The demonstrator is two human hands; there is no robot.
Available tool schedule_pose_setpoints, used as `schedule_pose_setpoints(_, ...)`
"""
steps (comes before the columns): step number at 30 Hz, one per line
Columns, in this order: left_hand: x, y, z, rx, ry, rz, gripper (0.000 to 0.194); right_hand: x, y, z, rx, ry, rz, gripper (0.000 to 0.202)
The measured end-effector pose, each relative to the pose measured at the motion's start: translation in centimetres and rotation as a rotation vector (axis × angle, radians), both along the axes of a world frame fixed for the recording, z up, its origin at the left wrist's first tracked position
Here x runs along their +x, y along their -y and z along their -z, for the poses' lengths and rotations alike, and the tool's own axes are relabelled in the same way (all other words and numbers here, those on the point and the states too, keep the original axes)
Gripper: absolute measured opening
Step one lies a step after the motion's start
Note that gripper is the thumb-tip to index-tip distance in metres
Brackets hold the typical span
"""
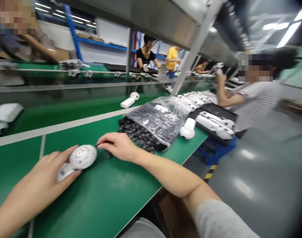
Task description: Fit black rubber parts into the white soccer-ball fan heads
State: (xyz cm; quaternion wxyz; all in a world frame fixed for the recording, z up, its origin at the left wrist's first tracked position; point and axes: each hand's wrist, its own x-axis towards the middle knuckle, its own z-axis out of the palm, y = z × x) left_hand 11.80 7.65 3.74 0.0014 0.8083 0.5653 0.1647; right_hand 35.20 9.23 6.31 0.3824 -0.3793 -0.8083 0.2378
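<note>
My left hand point(51, 168) is closed round the handle of a white handheld device point(83, 156), whose round, slotted head faces up above the green table. Just to its right, my right hand point(118, 145) pinches a small, thin black piece point(98, 144) between thumb and fingertips, close to the rim of the round head. Past my right hand lies a clear plastic bag point(153, 119), with many small black pieces point(138, 135) spilling from its mouth onto the table. Another white device point(188, 128) rests beside the bag.
A green conveyor belt point(91, 109) runs along the far side, carrying a white device point(130, 100). At the right, a black tray point(215, 112) of white parts sits on a blue stool point(212, 150). A co-worker in a striped shirt point(257, 99) sits beyond; others work across the belt.
</note>
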Motion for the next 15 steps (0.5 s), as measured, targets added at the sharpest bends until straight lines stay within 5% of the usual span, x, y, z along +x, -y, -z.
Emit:
schedule_pose_setpoints(6, 1.0, 0.9, -1.8, -0.186, 0.062, 0.043, 0.077, -0.7, 1.2, 0.0, 0.125, 0.038, -0.12, 0.006)
schedule_pose_setpoints(15, 2.4, 1.9, -4.1, -0.293, 0.144, 0.029, 0.06, -2.6, 2.0, 0.8, 0.184, 0.105, -0.107, 0.009)
